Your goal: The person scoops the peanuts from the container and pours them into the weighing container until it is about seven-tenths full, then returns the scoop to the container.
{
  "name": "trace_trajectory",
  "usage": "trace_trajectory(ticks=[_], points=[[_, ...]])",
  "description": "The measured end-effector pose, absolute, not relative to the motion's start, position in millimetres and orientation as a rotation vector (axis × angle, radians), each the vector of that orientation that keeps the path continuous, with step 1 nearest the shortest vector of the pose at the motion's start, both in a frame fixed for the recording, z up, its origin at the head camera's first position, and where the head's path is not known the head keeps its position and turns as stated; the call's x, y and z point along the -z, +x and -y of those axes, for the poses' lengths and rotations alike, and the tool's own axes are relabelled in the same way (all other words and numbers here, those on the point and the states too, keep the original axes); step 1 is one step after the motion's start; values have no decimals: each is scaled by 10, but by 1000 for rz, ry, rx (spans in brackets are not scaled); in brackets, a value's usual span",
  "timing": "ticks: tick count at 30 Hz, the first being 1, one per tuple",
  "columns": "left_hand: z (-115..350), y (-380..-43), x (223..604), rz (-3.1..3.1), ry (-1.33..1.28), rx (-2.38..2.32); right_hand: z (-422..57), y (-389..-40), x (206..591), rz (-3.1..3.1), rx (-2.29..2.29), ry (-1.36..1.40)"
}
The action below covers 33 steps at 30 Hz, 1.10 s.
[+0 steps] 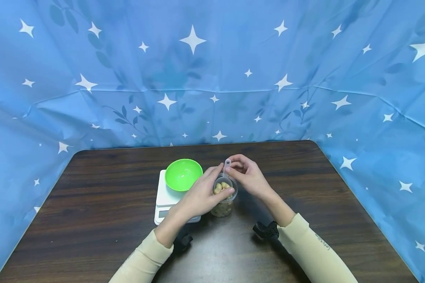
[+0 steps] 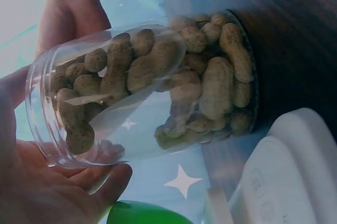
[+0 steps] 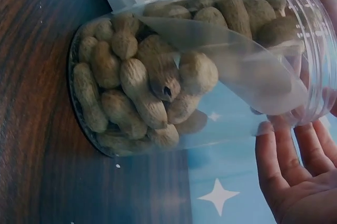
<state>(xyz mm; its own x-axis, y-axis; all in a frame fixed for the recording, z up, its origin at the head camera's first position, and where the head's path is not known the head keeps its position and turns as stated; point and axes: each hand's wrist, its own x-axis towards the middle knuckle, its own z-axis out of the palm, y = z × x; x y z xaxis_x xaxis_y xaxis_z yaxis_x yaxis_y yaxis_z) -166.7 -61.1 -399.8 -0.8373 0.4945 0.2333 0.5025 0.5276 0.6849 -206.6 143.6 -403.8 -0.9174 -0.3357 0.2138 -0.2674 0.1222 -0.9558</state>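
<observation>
A clear plastic jar stands upright on the table, holding unshelled peanuts. My left hand grips the jar near its rim, thumb on the near side and fingers round the far left. A translucent plastic scoop is inside the jar with peanuts in its bowl, and its handle rises above the rim. Thumb and forefinger of my right hand pinch that handle at the jar's far right edge. Other right fingers are beside the jar wall in the right wrist view.
Left of the jar is a white kitchen scale with a small display. On it sits a green bowl. Both are partly behind my left hand. The dark wooden table ends at a blue star-patterned curtain.
</observation>
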Motion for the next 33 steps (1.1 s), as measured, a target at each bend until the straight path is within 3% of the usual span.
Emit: trace_trajectory(ticks=[33], points=[[664, -1639, 3967, 2814, -868, 866, -1454, -2025, 4026, -2301, 2069, -646]])
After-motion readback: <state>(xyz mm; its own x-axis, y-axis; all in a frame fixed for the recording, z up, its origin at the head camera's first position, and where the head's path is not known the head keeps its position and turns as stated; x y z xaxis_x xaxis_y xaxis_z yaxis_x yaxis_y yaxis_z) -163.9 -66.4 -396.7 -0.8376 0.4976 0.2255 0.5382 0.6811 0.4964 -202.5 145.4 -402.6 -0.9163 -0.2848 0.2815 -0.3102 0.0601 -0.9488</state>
